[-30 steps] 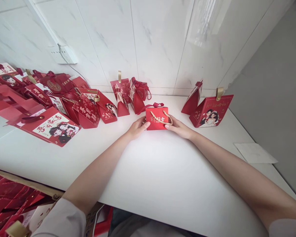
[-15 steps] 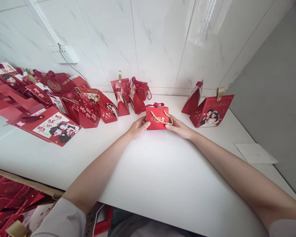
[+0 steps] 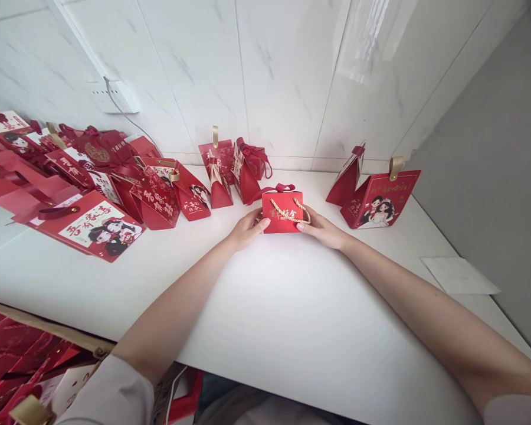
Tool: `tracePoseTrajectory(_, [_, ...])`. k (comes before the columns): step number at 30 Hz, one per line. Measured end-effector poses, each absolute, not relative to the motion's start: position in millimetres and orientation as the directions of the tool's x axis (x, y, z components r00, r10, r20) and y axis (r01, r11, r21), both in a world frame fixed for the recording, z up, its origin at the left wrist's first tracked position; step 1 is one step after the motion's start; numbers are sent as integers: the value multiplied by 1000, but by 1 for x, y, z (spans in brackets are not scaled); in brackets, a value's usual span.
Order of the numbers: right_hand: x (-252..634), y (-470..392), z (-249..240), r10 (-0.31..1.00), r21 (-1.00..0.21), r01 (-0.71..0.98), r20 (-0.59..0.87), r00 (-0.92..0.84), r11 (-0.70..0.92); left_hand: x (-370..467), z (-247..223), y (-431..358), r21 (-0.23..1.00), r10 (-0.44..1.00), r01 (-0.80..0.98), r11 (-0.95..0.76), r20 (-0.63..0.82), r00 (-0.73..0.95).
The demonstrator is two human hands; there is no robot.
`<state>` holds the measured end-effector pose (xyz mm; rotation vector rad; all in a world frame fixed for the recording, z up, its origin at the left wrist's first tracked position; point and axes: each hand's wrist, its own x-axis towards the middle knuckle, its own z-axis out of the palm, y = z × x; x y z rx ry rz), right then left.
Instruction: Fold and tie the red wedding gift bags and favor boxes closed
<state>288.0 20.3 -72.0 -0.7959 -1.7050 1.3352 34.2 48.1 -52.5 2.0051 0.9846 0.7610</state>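
Note:
A small bright red gift box point(image 3: 283, 225) with gold lettering, a twisted gold rope handle and a dark red ribbon bow on top is between my two hands on the white table point(image 3: 265, 307). My left hand point(image 3: 249, 229) grips its left side, thumb on the front face. On the right side, my right hand point(image 3: 321, 228) holds it the same way, its thumb near the lower end of the rope handle. The fingers behind the box are hidden. Just behind it stand tent-shaped red gift boxes point(image 3: 245, 177).
Many red gift boxes and bags point(image 3: 101, 224) crowd the table's left. Two more, including a red box with a couple printed on it point(image 3: 380, 200), stand at right. A white paper point(image 3: 460, 275) lies by the right edge. A carton of red packaging point(image 3: 22, 354) sits lower left.

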Motion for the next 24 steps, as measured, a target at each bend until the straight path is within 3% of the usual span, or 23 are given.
tracePoseTrajectory(24, [288, 20, -72, 859, -970, 10, 210, -467, 243, 35, -53, 48, 841, 831, 349, -413, 191, 523])
